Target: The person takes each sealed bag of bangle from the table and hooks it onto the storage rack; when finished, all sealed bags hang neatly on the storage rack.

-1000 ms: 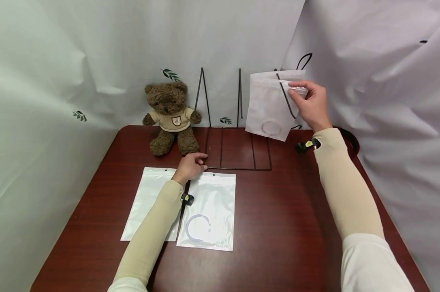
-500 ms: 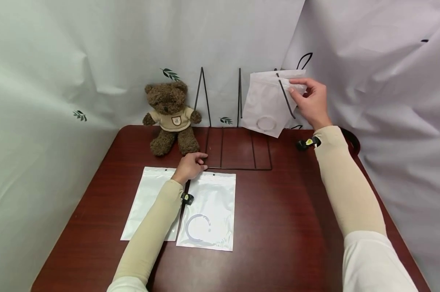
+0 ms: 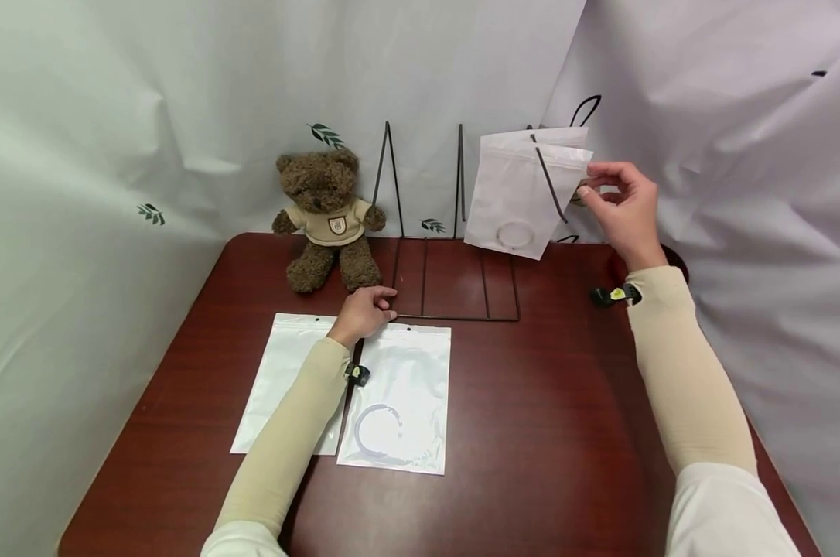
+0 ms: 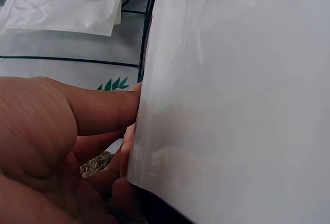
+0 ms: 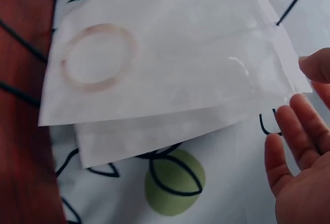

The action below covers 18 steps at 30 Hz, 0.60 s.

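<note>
Right hand (image 3: 622, 205): thumb and fingers apart, holding nothing, just beside the right top corner of the front bag; whether a fingertip brushes it cannot be told.

Left hand (image 3: 363, 312): at the near left corner of the rack (image 3: 455, 318), thumb and forefinger touching or all but touching its wire; whether the fingers close round it cannot be told.

Front bag (image 3: 507, 193): hung on the rack's right wire, which shows in front of it from near the top edge downward. Ring (image 5: 95, 87) at the bottom end.

Handling, as judged: best to draw the right fingers straight off to the right, without tugging the corner, and to hold the rack's base steady with the left until the swing dies.

Orientation: long axis near upright, tilted; top end leaning right, bottom end pointing down and left.

Rear bag (image 3: 559, 136): same wire, behind the front one, mostly covered.

Left flat bag (image 3: 281, 371) and right flat bag (image 3: 420, 387): on the table (image 3: 545, 402), near side of the rack; long axes near to far, holes at the far ends. Hoop (image 3: 359, 433) in the right one, near end.

Bear (image 3: 322, 209): seated left of the rack.

Backdrop (image 3: 253, 93): pale sheeting, leaf prints.
</note>
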Available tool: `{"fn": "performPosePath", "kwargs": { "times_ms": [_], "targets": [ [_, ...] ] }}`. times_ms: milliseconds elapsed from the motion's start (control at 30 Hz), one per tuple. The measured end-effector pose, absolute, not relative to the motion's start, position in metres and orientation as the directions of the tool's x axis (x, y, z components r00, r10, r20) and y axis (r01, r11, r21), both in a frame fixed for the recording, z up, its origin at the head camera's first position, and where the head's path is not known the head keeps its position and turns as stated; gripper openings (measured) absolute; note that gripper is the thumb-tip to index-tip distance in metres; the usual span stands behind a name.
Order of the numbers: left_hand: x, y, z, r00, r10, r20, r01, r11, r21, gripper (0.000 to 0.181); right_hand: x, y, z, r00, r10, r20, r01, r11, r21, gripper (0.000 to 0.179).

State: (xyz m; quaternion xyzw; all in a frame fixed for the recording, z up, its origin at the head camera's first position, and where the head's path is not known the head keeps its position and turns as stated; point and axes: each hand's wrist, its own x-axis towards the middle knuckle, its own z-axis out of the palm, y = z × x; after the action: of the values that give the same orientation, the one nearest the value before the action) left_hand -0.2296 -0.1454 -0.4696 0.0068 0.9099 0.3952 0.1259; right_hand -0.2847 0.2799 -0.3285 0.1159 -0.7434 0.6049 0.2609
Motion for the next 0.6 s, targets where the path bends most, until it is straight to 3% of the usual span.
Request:
{"fn": "performPosePath", "kwargs": {
  "times_ms": [367, 600],
  "targets": [
    [-0.230, -0.145, -0.467, -0.967, 0.105, -0.232, -0.097, 0.693, 0.715, 0.044, -0.254, 0.274, -0.380, -0.910, -0.058, 0.411, -0.398, 0.405, -0.823, 0.035],
    [-0.231, -0.146, -0.470, -0.967, 0.110, -0.229, -0.092, 0.689, 0.719, 0.044, -0.248, 0.269, -0.423, -0.951, -0.177, 0.255, -0.310, 0.578, -0.755, 0.042]
  ]
}}
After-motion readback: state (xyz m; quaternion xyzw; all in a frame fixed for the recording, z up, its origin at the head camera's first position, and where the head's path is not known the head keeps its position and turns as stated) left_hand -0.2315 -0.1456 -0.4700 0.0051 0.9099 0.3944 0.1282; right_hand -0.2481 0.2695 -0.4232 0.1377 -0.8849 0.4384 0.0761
